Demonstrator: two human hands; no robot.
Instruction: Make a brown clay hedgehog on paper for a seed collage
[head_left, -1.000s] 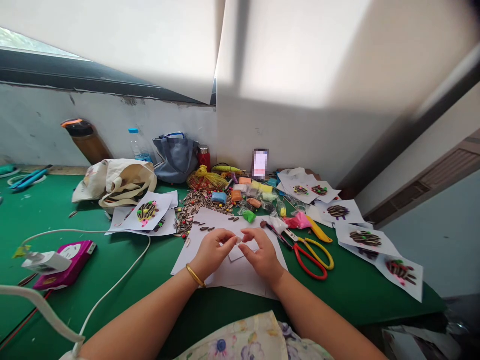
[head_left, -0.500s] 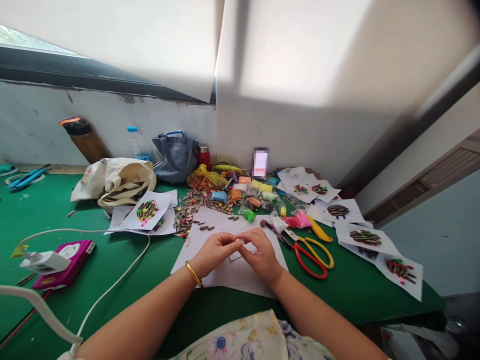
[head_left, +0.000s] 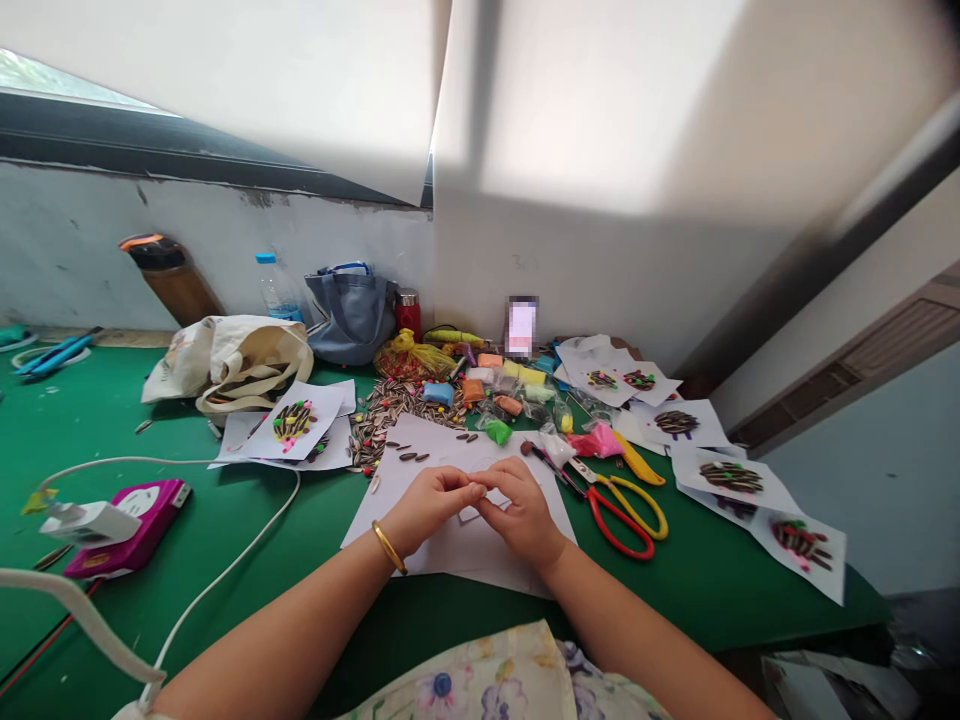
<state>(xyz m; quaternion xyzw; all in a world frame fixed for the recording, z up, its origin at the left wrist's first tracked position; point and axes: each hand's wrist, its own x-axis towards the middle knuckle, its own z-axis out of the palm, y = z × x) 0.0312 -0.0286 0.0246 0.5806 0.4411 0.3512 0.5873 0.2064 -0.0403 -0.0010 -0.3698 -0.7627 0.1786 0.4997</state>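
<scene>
Green table point(head_left: 720, 580) carries white paper sheets point(head_left: 465, 552) beneath the left hand point(head_left: 431, 508) and right hand point(head_left: 523, 512), whose fingertips meet; whether either grip pinches anything (fingers hide it), I cannot tell. From them, striped seeds point(head_left: 397, 405) heap at eleven o'clock; red-and-yellow-handled metal scissors point(head_left: 594, 492) lie at three.

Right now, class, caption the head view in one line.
Two hands meet over white paper, beside red-and-yellow-handled scissors.
</scene>
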